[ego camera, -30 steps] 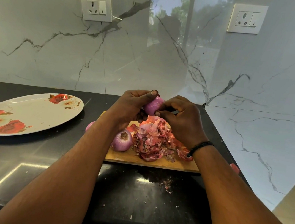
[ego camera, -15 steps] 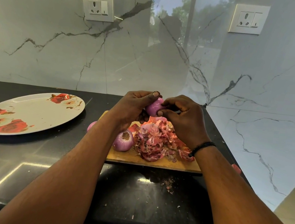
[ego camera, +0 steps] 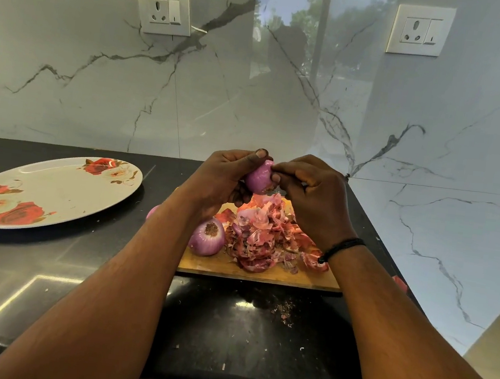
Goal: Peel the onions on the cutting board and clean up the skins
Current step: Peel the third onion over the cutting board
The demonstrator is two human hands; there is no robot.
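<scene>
plate (ego camera: 50,193) left of cutting board (ego camera: 263,274), skin pile (ego camera: 263,238) on board, onion (ego camera: 207,237) left of pile

2 bare forearms, no sleeves, thin black band (ego camera: 341,248) around right wrist

We find no readable text, label, brand or number anywhere, not even on the two white wall sockets (ego camera: 164,10).
</scene>
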